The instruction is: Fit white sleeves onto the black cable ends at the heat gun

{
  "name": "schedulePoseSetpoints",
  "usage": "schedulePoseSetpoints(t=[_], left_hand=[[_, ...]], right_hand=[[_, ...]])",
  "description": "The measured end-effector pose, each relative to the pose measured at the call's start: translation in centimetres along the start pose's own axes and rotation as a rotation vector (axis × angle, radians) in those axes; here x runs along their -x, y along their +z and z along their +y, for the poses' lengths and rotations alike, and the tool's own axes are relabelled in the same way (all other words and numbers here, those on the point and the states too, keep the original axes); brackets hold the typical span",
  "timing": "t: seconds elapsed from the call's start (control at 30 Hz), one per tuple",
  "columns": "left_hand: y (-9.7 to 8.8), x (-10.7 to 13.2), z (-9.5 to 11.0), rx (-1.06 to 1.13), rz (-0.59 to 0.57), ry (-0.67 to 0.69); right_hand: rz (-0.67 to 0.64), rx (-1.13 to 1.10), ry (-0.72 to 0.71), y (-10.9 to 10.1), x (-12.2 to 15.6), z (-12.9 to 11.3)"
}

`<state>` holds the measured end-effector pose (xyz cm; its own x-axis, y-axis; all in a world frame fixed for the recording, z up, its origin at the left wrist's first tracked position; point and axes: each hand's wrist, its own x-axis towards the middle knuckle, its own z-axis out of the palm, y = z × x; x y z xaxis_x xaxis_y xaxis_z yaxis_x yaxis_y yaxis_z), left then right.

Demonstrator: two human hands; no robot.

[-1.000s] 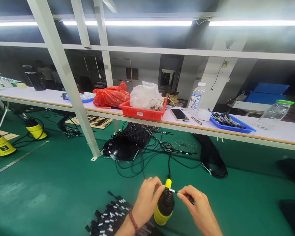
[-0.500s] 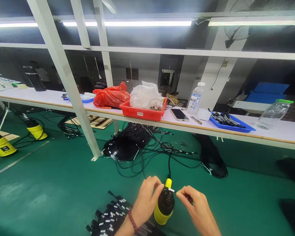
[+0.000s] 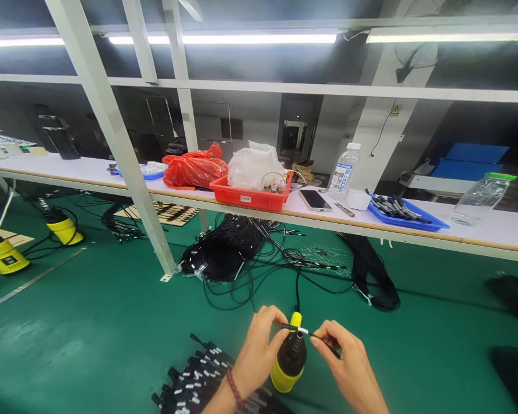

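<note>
Black cable piece (image 3: pixel 291 327), higher, between hands (image 3: pixel 259 351) (image 3: pixel 345 359)

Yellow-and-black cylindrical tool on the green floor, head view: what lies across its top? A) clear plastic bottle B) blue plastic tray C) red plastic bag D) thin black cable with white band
D: the thin black cable crosses the yellow-and-black cylindrical tool, held between the left hand and right hand.

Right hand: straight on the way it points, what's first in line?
The right hand would probably meet the yellow-capped black cylinder first, just past the white-banded black cable it pinches. Depth is unclear.
</note>
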<state>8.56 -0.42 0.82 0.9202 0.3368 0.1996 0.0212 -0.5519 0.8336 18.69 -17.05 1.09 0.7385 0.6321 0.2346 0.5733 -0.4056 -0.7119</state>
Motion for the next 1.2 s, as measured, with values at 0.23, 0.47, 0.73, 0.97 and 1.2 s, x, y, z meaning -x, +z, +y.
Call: schedulePoseSetpoints(t=[0.23, 0.47, 0.73, 0.97, 1.2], left_hand=[[0.5, -0.2, -0.1, -0.150, 0.000, -0.087], [0.4, -0.7, -3.7, -0.379, -0.026, -0.154], [2.6, 3.2, -13.6, -0.671, -0.524, -0.459], [3.2, 4.7, -15.3, -0.714, -0.655, -0.425], [2.6, 4.8, -15.9, -0.748, -0.696, -0.293]], right_hand=[[-0.139, -0.026, 0.100, -0.4, 0.3, -0.6], [0.218, 0.103, 0.237, -0.1, 0.0, 5.2], [0.167, 0.333, 0.411, 3.1, 2.4, 14.9], [-0.076, 0.185, 0.419, 4.3, 4.5, 15.7], [0.016, 0.089, 0.330, 4.3, 4.6, 15.6]])
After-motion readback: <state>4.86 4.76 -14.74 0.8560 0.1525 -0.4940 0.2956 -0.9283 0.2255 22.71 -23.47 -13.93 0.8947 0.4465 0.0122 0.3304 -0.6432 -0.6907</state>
